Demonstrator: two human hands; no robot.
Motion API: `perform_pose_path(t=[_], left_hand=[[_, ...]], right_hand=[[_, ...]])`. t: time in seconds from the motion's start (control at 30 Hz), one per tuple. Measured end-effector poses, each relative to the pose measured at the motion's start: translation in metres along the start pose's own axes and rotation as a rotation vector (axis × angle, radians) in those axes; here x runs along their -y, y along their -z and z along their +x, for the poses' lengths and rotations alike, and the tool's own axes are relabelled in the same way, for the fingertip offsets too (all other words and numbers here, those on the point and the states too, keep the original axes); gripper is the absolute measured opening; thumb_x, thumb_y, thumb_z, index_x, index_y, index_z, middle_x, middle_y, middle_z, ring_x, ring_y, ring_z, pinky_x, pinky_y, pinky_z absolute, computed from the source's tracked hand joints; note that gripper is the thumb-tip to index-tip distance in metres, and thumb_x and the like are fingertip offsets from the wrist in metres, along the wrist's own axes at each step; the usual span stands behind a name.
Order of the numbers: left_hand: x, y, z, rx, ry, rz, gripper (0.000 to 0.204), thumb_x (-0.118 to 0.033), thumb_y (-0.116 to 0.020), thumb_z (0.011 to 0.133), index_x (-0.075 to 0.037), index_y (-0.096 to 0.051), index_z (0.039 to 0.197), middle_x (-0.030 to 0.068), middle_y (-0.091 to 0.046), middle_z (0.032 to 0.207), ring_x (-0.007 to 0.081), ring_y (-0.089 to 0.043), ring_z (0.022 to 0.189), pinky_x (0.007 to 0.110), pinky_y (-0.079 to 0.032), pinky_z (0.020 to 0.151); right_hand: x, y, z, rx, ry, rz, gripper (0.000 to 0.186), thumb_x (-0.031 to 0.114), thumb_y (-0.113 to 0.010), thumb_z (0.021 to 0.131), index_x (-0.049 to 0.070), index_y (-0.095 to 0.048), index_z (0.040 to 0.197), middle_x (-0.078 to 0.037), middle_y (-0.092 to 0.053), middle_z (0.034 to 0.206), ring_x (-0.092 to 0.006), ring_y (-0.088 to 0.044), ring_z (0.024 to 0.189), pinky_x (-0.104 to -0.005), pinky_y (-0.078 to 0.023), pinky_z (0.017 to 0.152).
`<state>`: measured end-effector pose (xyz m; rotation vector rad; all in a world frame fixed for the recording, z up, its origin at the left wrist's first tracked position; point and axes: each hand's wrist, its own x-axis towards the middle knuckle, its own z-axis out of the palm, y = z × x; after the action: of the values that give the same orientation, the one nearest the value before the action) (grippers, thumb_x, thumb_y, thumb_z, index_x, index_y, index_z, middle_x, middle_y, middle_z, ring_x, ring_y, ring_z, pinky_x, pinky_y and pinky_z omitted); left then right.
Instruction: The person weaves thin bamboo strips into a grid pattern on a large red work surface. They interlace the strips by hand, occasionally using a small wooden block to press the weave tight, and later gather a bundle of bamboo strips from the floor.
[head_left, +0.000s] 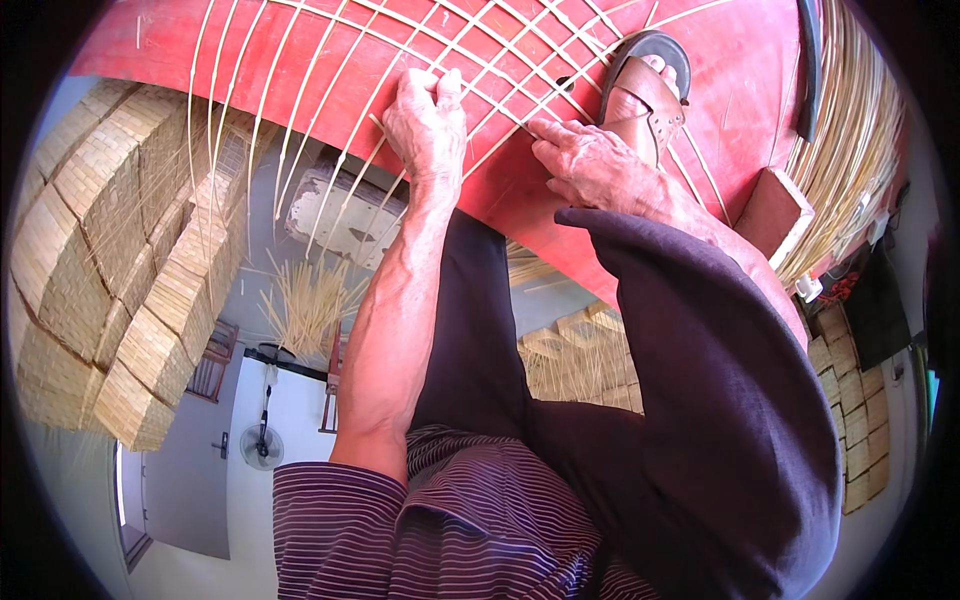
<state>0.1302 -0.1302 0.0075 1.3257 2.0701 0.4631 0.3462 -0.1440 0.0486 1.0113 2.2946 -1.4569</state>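
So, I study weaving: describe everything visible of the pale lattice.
The lattice is thin, cane-like strips crossing in open diamonds. It lies on a red surface, long ends hanging over the near edge at left. The left hand pinches, the right hand touches it; a brown sandal seems to overlie some strips.

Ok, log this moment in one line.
left hand: fingers curled at strip lattice | right hand: palm down, beside sandaled foot | lattice: on red surface, ends overhanging edge

Shirt (500, 510) at six o'clock, dark purple with thin pale stripes, short sleeve (330, 525) at seven; plain dark trousers (730, 420) at four; brown-strapped sandal (654, 92) at one.
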Motion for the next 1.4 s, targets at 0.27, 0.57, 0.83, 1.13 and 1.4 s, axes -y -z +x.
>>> perform_pose_path(t=[0.27, 0.57, 0.83, 1.13, 1.4], left_hand=[[0.004, 0.000, -0.002, 0.023, 0.061, -0.098, 0.032, -0.030, -0.073, 0.089, -0.005, -0.058, 0.077, 0.0100, -0.062, 0.065, 0.0272, -0.060, 0.059, 0.044, -0.046, 0.061], [0.003, 0.000, -0.004, 0.038, 0.065, -0.126, 0.030, -0.028, -0.072, 0.091, -0.003, -0.059, 0.081, 0.0103, -0.062, 0.066, 0.0251, -0.058, 0.059, 0.041, -0.047, 0.061], [0.003, -0.001, -0.004, -0.007, 0.002, -0.130, 0.034, -0.032, -0.071, 0.092, -0.002, -0.059, 0.082, 0.0112, -0.061, 0.066, 0.0250, -0.058, 0.059, 0.040, -0.047, 0.060], [-0.024, -0.016, -0.002, 0.031, 0.001, -0.034, 0.041, -0.037, -0.075, 0.089, -0.001, -0.062, 0.075, 0.0123, -0.060, 0.061, 0.0262, -0.056, 0.054, 0.043, -0.046, 0.057], [-0.025, -0.020, -0.003, 0.073, 0.036, -0.014, 0.037, -0.037, -0.077, 0.086, -0.004, -0.061, 0.078, 0.0135, -0.064, 0.064, 0.0350, -0.063, 0.062, 0.048, -0.048, 0.061]], right_hand=[[0.012, 0.012, 0.004, 0.087, -0.054, -0.100, 0.033, 0.021, -0.071, 0.083, 0.002, -0.064, 0.110, -0.015, -0.048, 0.145, -0.0316, -0.053, 0.126, -0.0462, -0.050, 0.097], [0.011, 0.009, 0.005, 0.078, -0.028, -0.119, 0.026, 0.012, -0.065, 0.081, 0.000, -0.060, 0.103, -0.017, -0.049, 0.144, -0.0344, -0.055, 0.120, -0.0491, -0.049, 0.093], [0.000, 0.001, 0.009, -0.210, -0.079, 0.018, 0.018, 0.015, -0.065, 0.084, -0.001, -0.062, 0.090, -0.019, -0.063, 0.105, -0.0370, -0.065, 0.101, -0.0468, -0.055, 0.086], [0.008, 0.011, 0.006, -0.250, -0.241, -0.022, 0.025, 0.022, -0.069, 0.083, 0.000, -0.062, 0.093, -0.020, -0.065, 0.100, -0.0390, -0.065, 0.095, -0.0490, -0.054, 0.082], [0.009, 0.018, 0.005, -0.125, -0.279, -0.037, 0.025, 0.022, -0.071, 0.081, 0.003, -0.060, 0.093, -0.015, -0.064, 0.102, -0.0352, -0.062, 0.104, -0.0492, -0.054, 0.082]])
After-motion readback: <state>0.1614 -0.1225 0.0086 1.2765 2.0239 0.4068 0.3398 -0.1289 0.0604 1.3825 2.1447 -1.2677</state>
